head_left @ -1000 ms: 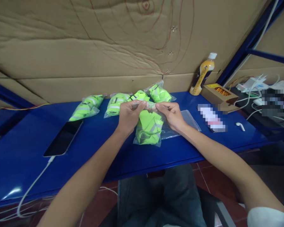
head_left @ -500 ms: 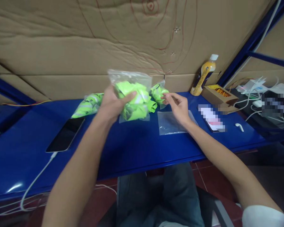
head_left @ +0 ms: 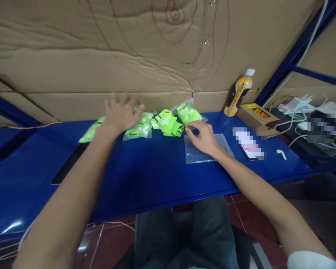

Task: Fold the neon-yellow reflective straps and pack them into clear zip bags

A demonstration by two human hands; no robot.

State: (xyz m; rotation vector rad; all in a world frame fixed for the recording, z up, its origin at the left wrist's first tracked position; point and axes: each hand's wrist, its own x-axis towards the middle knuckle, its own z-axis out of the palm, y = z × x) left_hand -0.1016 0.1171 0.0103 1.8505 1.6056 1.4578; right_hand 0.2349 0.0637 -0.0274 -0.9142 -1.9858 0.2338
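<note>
My left hand [head_left: 122, 114], slightly blurred, is open with its fingers spread at the back of the table. Just right of it lies a clear bag with a folded neon-green reflective vest [head_left: 141, 127] inside. Another bagged green vest [head_left: 92, 131] is partly hidden behind my left wrist. In the middle rests an unbagged rolled green vest [head_left: 168, 122] with silver stripes. Close to its right end, my right hand [head_left: 203, 137] is open, fingers loosely bent, over a flat clear plastic bag [head_left: 194, 153]. A further bagged green vest [head_left: 188, 112] lies behind my right hand.
A dark phone [head_left: 65, 164] lies under my left forearm. To the right are a lit phone [head_left: 248, 144], a white earbud [head_left: 281, 154], a yellow drink bottle [head_left: 239, 93] and a cardboard box [head_left: 260, 117]. A cardboard wall [head_left: 72, 71] backs the blue table [head_left: 145, 172].
My left hand has let go of the bagged vest, which now lies on the table, and has moved left with fingers spread. My right hand has lowered towards the rolled vest.
</note>
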